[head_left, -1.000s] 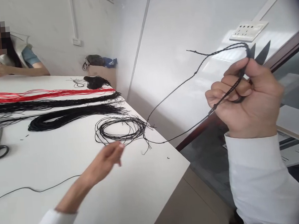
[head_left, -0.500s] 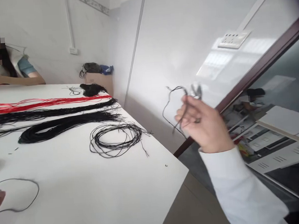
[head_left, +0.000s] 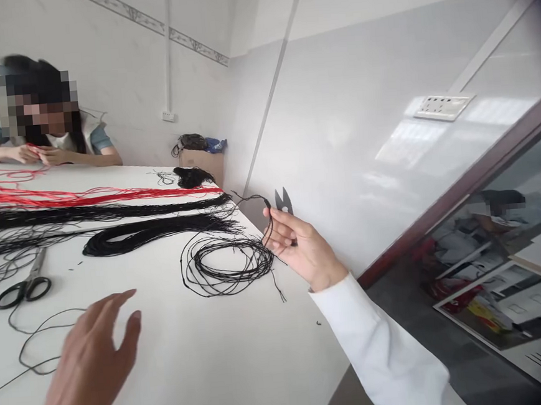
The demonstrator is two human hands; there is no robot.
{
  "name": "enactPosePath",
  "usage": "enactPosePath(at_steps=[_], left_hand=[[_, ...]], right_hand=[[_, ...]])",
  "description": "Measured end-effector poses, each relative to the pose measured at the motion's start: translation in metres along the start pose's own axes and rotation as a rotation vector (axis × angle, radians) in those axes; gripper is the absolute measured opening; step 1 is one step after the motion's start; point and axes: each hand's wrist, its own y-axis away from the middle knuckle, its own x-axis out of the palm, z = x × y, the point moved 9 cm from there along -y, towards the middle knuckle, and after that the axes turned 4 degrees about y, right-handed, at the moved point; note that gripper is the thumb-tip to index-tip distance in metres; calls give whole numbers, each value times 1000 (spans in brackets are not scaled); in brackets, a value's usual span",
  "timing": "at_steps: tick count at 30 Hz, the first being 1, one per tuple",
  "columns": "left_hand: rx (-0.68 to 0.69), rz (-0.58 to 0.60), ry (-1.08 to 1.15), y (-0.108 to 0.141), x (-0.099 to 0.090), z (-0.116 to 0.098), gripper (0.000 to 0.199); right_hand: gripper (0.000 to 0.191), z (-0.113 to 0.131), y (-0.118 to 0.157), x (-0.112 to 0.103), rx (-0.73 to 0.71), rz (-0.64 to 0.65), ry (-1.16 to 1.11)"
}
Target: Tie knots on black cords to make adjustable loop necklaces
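Long bundles of red and black cord (head_left: 112, 210) run along the white counter (head_left: 217, 362), and a loose coil of black cord (head_left: 229, 268) lies near its right edge. The right hand (head_left: 299, 244) is curled around a thin braided cord (head_left: 251, 196) and black thread snips (head_left: 283, 201), whose blades show above the fingers. The left hand (head_left: 93, 360) is spread open over the counter, nearest a loose black strand (head_left: 42, 342).

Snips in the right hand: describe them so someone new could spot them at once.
At the near corner of the white table, the right hand is raised just above a loose coil of black cord. Small black snips sit in that hand, their two pointed blades sticking up past the fingers. Unlike the steel scissors with black loop handles lying on the table, they are all black and held.
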Motion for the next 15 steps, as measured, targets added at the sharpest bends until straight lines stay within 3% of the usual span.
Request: enactPosePath(at_steps=[1,3,5,8,11,15], left_hand=[[18,52,-8,4,12,-8,38],[47,43,10,12,24,-20,38],[86,37,17,19,32,-26,37],[150,24,18,28,37,-26,34],[173,26,24,32,39,-24,34],[125,35,41,25,40,-26,31]], right_hand=[[20,-12,-14,-8,26,-49,32],[17,-43,-42,-33,137,-182,149],[14,-75,-65,-56,233,-253,222],[23,-113,-82,-87,340,-360,325],[31,-131,-88,-104,371,-393,368],[23,-131,-88,-101,353,-337,329]])
